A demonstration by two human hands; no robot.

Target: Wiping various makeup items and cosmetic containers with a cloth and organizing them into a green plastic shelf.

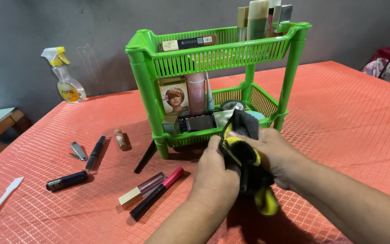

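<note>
Hands (240,167) grip dark cloth (249,158) over orange table (339,113), grey wall (68,22) perhaps concrete

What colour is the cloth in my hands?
The cloth is dark grey with yellow patches, seen in the head view.

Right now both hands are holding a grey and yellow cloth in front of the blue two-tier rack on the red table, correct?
Not quite: the rack is green, not blue, as the head view shows. The rest holds: the left hand and right hand hold the grey and yellow cloth in front of it on the red table.
</note>
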